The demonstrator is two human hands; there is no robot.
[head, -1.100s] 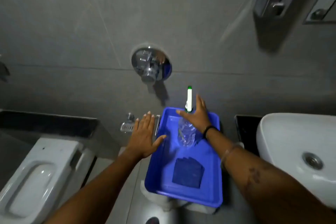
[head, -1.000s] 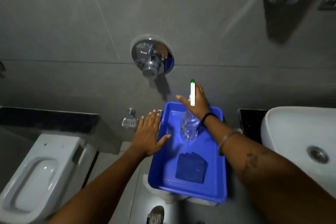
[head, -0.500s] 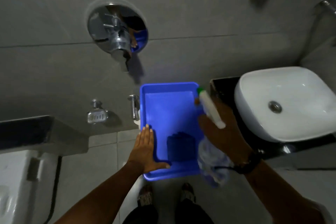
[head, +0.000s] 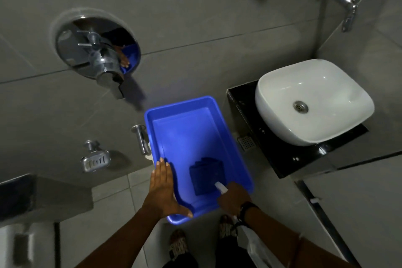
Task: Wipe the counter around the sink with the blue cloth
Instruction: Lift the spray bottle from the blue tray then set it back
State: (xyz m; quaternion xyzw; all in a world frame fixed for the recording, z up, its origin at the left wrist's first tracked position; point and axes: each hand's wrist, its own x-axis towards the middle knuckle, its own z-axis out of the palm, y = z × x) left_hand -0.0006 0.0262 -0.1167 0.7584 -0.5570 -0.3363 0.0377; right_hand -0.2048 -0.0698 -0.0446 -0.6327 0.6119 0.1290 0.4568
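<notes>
Nearest the camera, two patterned shoes [head: 178, 243] are standing on the grey tiled floor [head: 113, 185]. Just above them, the right hand [head: 233, 199] is closing around a clear plastic spray bottle [head: 250, 243]; its white nozzle [head: 220, 186] is poking out above the knuckles over the tray's near right corner, while the transparent body is hanging down below the wrist, which is wearing a black band [head: 244, 210]. The left hand [head: 164, 189] is lying open and flat along the near left rim of a bright blue rectangular plastic tray [head: 185, 132], fingers straight and together, with the thumb spreading across the tray's near edge.

Inside the tray, the folded dark blue cloth [head: 205, 175] is resting flat on the bottom at the near end, just beyond the nozzle; neither hand is touching it as far as can be seen. The rest of the tray floor is lying bare.

To the left of the tray, a small chrome soap dish [head: 95, 160] and a chrome wall bracket [head: 140, 138] are sticking out from the grey tiled wall [head: 195, 17]. To the right, a white rounded ceramic basin [head: 313, 102] with a metal drain [head: 300, 106] is sitting on a glossy black counter slab [head: 245, 111], well apart from the cloth.

Farther up the wall, a round chrome mixer valve [head: 95, 50] is reflecting the blue tray, and a chrome spout [head: 341, 4] is hanging above the basin.
</notes>
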